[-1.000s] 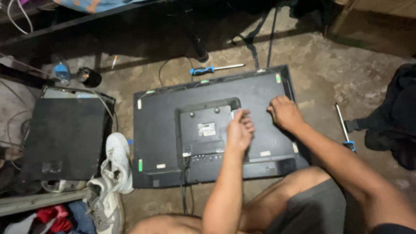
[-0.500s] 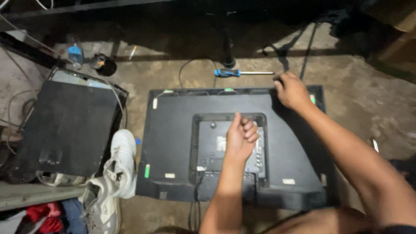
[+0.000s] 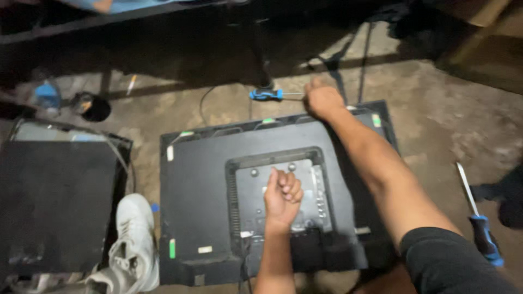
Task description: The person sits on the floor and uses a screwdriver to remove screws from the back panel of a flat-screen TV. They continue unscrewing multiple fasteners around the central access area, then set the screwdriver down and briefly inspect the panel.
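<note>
Two hands on this black monitor (image 3: 201, 185), which lies face down on the concrete floor (image 3: 436, 125): the left hand (image 3: 283, 193) sits near me as a loose fist on the recessed back panel (image 3: 305, 185), same spot as half a second ago, can't tell if it's pinching anything. The right hand (image 3: 322, 99) has slid off the top right corner and now reaches past the top edge, fingers curled down, almost at the blue-handled screwdriver (image 3: 267, 95). Another blue screwdriver (image 3: 479, 223) lies off right, a white sneaker (image 3: 128, 245) left.
</note>
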